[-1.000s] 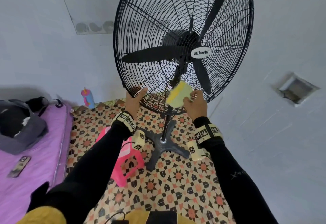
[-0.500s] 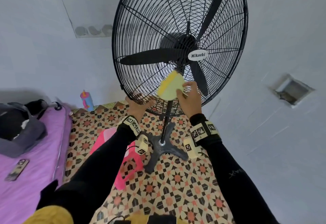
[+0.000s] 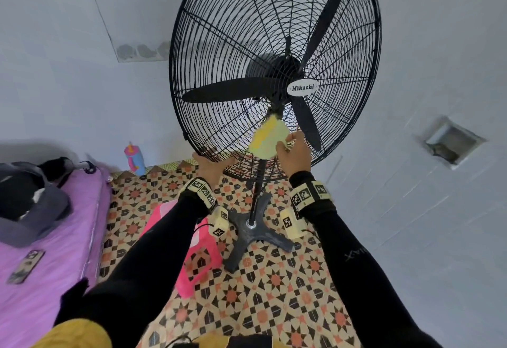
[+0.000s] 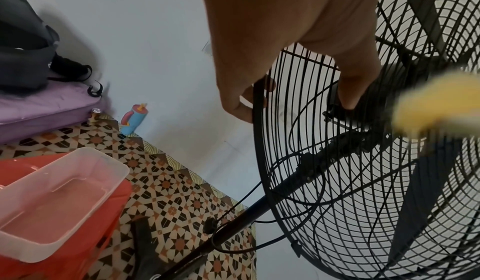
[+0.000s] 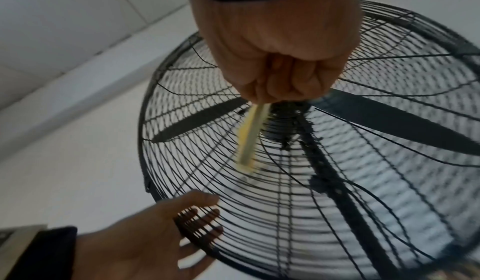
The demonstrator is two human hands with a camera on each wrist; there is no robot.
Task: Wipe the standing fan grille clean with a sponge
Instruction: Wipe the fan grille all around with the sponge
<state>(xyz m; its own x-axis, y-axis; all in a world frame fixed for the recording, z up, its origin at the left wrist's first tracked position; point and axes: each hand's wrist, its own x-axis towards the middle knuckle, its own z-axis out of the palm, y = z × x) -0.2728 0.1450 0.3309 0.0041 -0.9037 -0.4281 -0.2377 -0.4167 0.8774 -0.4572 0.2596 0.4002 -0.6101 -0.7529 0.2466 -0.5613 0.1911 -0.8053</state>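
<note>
A tall black standing fan with a round wire grille (image 3: pixel 236 32) (image 4: pixel 337 182) (image 5: pixel 285 192) fills the middle of the head view. My right hand (image 3: pixel 295 153) (image 5: pixel 275 63) pinches a flat yellow-green sponge (image 3: pixel 270 137) (image 5: pixel 250 139) (image 4: pixel 439 104) and holds it against the lower grille, just below the hub with the white Mikachi badge (image 3: pixel 302 88). My left hand (image 3: pixel 212 165) (image 4: pixel 285 48) (image 5: pixel 166 233) grips the grille's bottom-left rim, its fingers curled behind the wires and thumb on the front.
The fan's pole and cross-shaped base (image 3: pixel 255 232) stand on a patterned floor mat (image 3: pixel 274 292). A clear tub (image 4: pixel 52 202) sits on a pink stool (image 3: pixel 203 260) below my left arm. A purple mattress (image 3: pixel 41 265) with a dark bag lies left. A child's bottle (image 3: pixel 134 158) stands by the wall.
My right hand has slid the sponge up the grille toward the hub. My left hand has shifted slightly right along the bottom rim. The head view has tilted up.
</note>
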